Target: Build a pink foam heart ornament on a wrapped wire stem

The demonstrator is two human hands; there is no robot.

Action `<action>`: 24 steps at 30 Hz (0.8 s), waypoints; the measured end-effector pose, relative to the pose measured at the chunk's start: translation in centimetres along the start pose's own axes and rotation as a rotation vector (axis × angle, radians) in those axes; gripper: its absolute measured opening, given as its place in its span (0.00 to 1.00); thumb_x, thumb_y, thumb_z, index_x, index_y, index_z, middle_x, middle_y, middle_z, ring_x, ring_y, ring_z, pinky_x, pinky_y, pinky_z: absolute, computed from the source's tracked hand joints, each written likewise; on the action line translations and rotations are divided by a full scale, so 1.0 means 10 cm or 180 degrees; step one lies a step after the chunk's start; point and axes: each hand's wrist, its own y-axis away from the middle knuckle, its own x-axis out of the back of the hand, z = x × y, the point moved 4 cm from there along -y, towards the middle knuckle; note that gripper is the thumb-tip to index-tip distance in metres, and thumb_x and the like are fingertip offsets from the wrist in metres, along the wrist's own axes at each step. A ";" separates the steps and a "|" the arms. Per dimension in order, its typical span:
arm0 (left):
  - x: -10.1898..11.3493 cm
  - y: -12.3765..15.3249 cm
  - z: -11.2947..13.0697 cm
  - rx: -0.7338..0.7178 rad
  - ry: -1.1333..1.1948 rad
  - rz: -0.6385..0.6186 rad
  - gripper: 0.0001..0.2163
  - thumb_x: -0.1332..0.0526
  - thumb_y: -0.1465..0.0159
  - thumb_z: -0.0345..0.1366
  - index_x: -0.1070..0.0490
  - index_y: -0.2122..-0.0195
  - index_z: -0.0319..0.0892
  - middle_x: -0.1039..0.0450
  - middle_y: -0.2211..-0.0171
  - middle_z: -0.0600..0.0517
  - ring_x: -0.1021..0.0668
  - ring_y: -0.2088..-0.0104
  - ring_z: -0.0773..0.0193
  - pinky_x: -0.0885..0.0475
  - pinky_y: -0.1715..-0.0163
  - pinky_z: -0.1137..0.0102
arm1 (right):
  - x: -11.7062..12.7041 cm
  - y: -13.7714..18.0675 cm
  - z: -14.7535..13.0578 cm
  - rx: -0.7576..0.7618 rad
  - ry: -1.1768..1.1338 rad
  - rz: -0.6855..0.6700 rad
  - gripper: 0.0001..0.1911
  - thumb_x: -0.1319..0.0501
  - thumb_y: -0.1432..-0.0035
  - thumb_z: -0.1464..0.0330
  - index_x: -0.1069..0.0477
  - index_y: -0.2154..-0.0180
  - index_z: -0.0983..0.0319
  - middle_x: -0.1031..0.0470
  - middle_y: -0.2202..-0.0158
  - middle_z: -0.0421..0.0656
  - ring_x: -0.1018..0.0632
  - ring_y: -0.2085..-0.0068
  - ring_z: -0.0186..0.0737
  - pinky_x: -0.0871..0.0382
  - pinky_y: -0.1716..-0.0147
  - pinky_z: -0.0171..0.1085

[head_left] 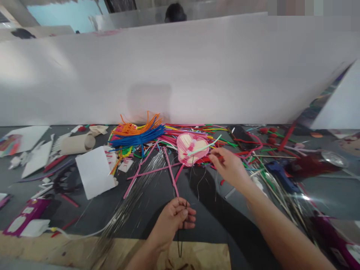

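Left hand [180, 215] pinching dark wire [182, 240], right hand [226, 165] hovering beside pink heart [194, 144], fingers' grip unclear, red can [308, 165] hiding contents

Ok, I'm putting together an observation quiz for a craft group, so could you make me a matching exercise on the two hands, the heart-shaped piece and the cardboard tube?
Column one
1. Left hand
2. Right hand
3. Heart-shaped piece
4. Cardboard tube

Column two
A. Pink and cream
B. Just to the right of the heart-shaped piece
C. Lying on its side
D. Pinching a thin dark strand

Right pairs: 1-D, 2-B, 3-A, 4-C
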 end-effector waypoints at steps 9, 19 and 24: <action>0.11 -0.05 0.29 -0.0502 -0.0455 0.0128 0.23 0.29 0.50 0.36 0.33 0.54 0.43 0.26 0.55 0.44 0.23 0.56 0.58 0.30 0.55 0.65 | -0.46 -0.01 -0.19 -0.0771 -0.2156 -0.1303 0.16 0.36 0.52 0.56 0.29 0.69 0.63 0.30 0.75 0.37 0.38 0.80 0.26 0.47 0.81 0.29; -0.03 -0.51 1.22 -0.1149 -0.1090 0.0285 0.15 0.35 0.45 0.46 0.28 0.67 0.36 0.23 0.71 0.46 0.22 0.74 0.63 0.26 0.72 0.70 | -0.66 -0.03 -0.24 -0.0221 -0.1636 -0.1023 0.15 0.37 0.48 0.61 0.31 0.61 0.62 0.30 0.73 0.38 0.31 0.74 0.33 0.37 0.74 0.33; 0.05 -0.69 1.13 -0.1069 -0.0351 0.0274 0.16 0.34 0.47 0.45 0.29 0.67 0.37 0.23 0.70 0.47 0.21 0.72 0.65 0.25 0.70 0.70 | -0.48 -0.02 -0.25 0.0667 -0.0377 0.0135 0.08 0.39 0.44 0.62 0.30 0.64 0.60 0.29 0.59 0.46 0.29 0.57 0.43 0.34 0.57 0.43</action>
